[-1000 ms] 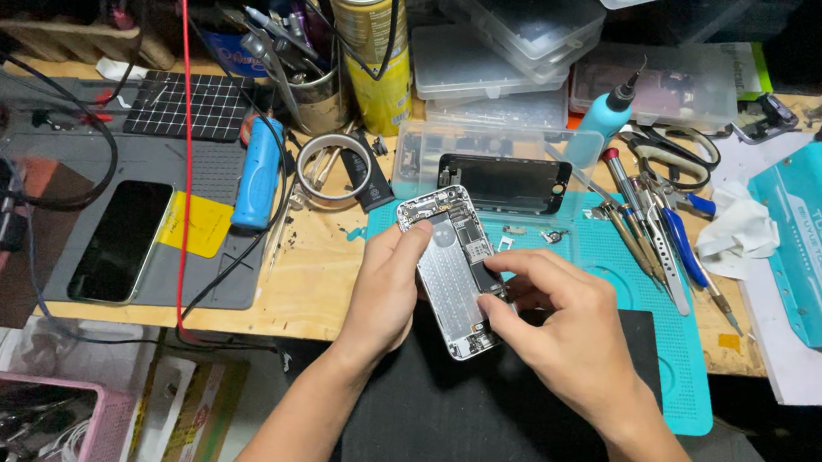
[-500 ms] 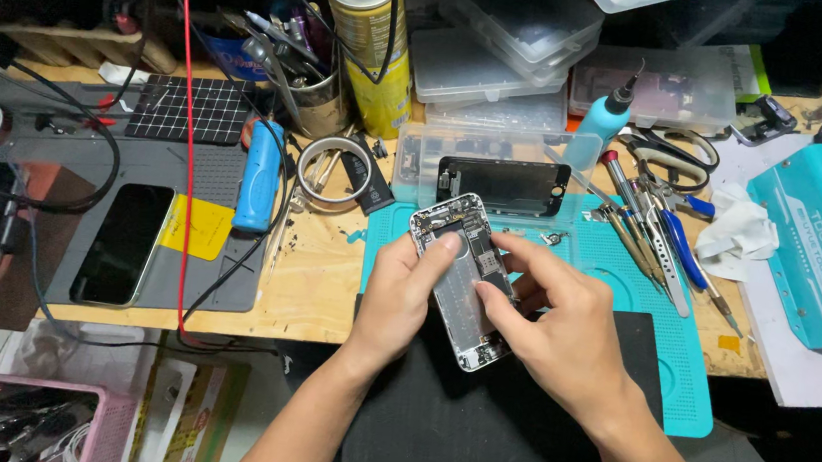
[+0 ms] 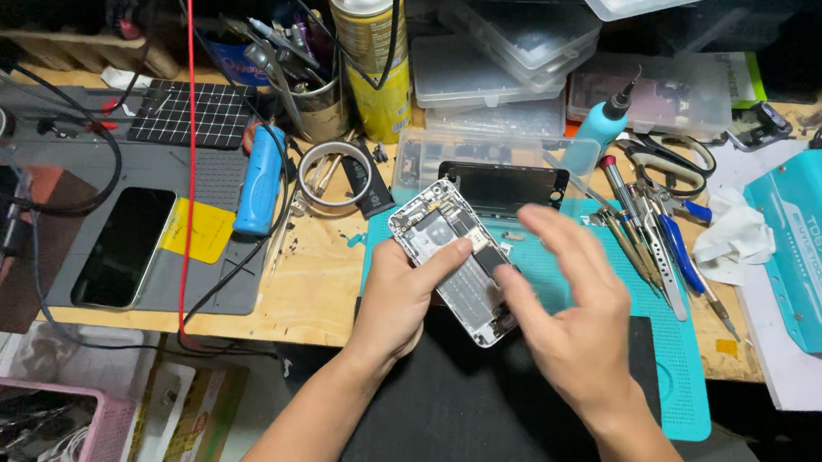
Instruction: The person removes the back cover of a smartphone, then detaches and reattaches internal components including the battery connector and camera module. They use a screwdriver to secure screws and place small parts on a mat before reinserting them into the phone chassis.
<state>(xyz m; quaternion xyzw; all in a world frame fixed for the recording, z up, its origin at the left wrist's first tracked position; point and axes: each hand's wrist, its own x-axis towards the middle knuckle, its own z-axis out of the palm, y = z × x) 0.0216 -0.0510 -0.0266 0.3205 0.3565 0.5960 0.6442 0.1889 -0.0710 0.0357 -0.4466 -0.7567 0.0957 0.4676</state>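
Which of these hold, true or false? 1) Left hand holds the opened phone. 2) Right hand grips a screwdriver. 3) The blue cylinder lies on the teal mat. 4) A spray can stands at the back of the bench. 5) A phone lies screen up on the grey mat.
1) True: the left hand holds the opened phone.
2) False: the right hand holds no tool; its fingers are over the phone.
3) False: the blue cylinder lies at the grey mat edge, left of the teal mat.
4) True: spray can.
5) True: dark phone.
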